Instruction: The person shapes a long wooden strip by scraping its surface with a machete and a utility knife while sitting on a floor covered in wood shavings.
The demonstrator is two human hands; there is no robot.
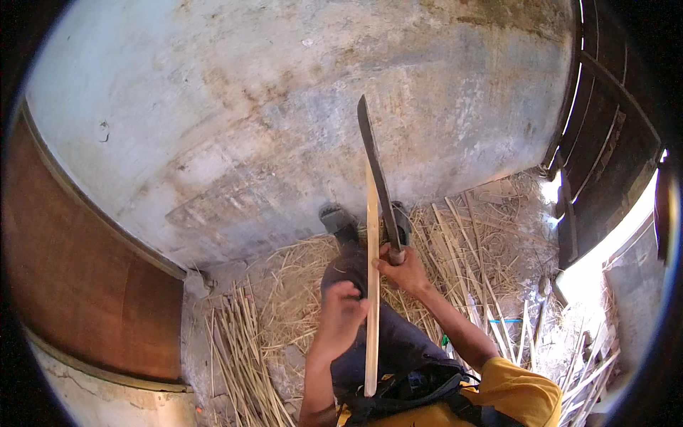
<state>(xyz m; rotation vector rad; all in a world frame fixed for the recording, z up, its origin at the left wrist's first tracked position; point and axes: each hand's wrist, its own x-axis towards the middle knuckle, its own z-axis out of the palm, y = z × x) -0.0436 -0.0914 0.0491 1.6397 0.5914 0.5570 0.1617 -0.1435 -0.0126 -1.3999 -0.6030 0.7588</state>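
Left hand [340,317]: fingers [353,307] clenched around long pale flat bamboo strip [371,285], held upright over lap. Right hand [403,269]: grasping wooden handle of long dark machete [376,167], blade just beside strip's upper end.

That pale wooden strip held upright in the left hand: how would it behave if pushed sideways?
The strip is long and thin, so it would probably flex rather than stay rigid. It looks light, since the left hand alone keeps it upright. Being flat, it seems unlikely to roll.
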